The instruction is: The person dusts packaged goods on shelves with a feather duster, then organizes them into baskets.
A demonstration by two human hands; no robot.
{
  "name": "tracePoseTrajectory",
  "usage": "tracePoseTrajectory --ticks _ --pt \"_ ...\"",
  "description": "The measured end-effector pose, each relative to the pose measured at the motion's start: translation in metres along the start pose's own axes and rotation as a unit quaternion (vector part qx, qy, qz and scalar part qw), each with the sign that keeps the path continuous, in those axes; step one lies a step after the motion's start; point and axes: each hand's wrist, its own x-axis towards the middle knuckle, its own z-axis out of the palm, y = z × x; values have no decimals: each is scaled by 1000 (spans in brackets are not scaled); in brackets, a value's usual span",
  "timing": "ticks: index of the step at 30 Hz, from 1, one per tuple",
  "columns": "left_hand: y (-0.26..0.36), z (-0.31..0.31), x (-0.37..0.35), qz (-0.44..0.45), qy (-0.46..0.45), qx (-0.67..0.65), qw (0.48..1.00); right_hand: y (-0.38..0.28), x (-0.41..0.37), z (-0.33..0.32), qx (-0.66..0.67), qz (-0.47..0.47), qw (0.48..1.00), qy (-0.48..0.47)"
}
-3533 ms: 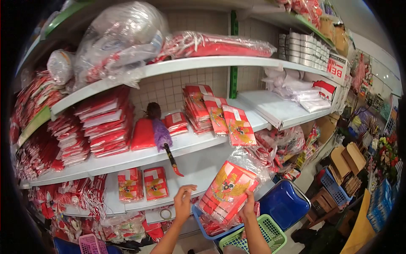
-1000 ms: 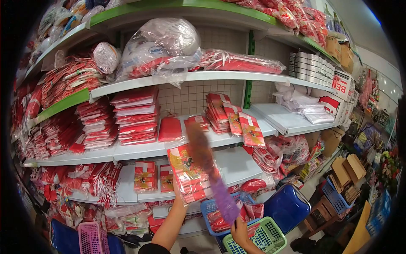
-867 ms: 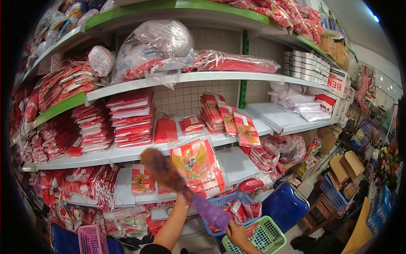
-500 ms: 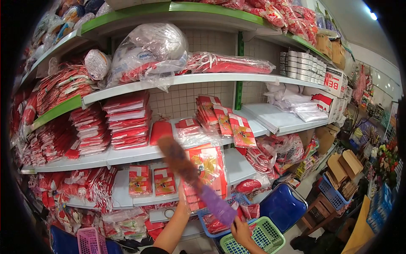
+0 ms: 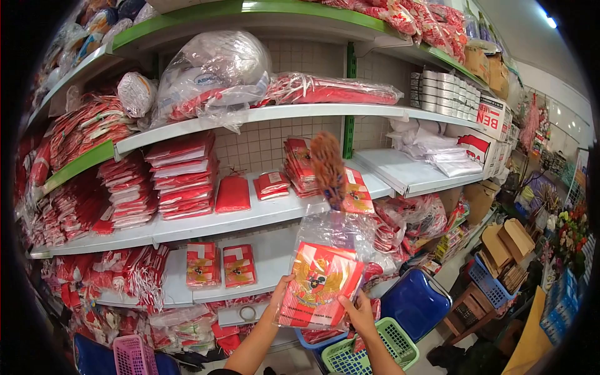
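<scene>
A clear plastic packet (image 5: 322,281) with a folded red-and-white printed cloth bearing a golden bird emblem is held up in front of the shelves. My left hand (image 5: 283,295) grips its left edge, and my right hand (image 5: 359,312) pinches its lower right edge. Behind the packet a brown feather duster (image 5: 328,164) points upward. Its purple handle runs down behind the packet toward my right hand, its lower end hidden, so I cannot see how it is held. Similar packets (image 5: 357,190) stand on the shelf beyond the duster head.
Folded red-and-white packs stand in stacks (image 5: 182,178) on the middle shelf (image 5: 250,222). Two emblem packets (image 5: 239,265) lie on the shelf below. A green basket (image 5: 400,344), a blue chair (image 5: 417,301) and a pink basket (image 5: 134,356) are low in front.
The duster has swung from across the packet's front, pointing upper left, to upright behind it. My right hand has come to the packet's right edge. The packet has turned more squarely toward me.
</scene>
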Motion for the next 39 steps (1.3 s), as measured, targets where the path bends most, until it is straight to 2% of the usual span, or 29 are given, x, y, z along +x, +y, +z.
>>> tracePoseTrajectory --ticks 2,3,4,6,7,8,9,10,11,12,14,17,19,20,22,25,26,29,32,35,36,39 --pt "6 13 -1 -28 115 155 981 54 12 -30 -127 -64 990 0" --pt "7 16 -1 -41 170 231 957 55 12 -32 -177 -83 981 5" --pt "1 -2 9 107 111 344 926 56 12 -33 -225 -102 969 11" --pt "-8 -7 8 141 181 412 882 6 0 -14 -292 -111 950 32" --pt "-14 -10 7 156 216 445 855 4 0 -8 -292 -117 949 35" --pt "-26 -14 11 153 199 421 872 4 1 0 -292 -124 948 40" --pt "-42 -22 16 122 176 332 919 5 1 8 -292 -131 946 44" --pt "-61 -33 21 90 151 239 955 10 1 17 -295 -86 951 34" --pt "-70 -38 23 56 124 142 981 11 -2 28 -296 -83 952 2" --pt "-63 -16 9 27 112 109 987 9 -8 40 -298 -81 951 -31" --pt "-70 -66 22 152 100 132 974 5 -14 46 -316 -90 941 -86" --pt "-60 -129 31 165 5 -112 980 8 -27 43 -351 -105 920 -140" --pt "-46 -170 38 196 87 -83 973 12 -36 26 -359 -91 914 -164" --pt "-25 -151 25 178 138 -110 968 14 -37 17 -368 -70 918 -133" --pt "16 6 -6 206 262 -111 936 19 -37 4 -384 -25 920 -74" --pt "17 -20 -2 180 184 -128 958 26 -38 6 -394 -64 911 -109" --pt "14 -34 1 173 157 -133 963 27 -42 10 -396 -118 901 -130" --pt "10 -54 7 162 108 -137 971 23 -40 13 -403 -133 892 -157" --pt "10 -60 9 156 78 -145 974 30 -27 8 -361 -69 930 -20" --pt "15 -71 9 168 44 -157 972 33 -31 5 -405 -83 908 -73" --pt "19 -75 9 176 34 -162 970 39 -35 5 -396 -107 903 -129" --pt "33 -80 9 195 -4 -170 966 32 -48 4 -450 -100 866 -197"
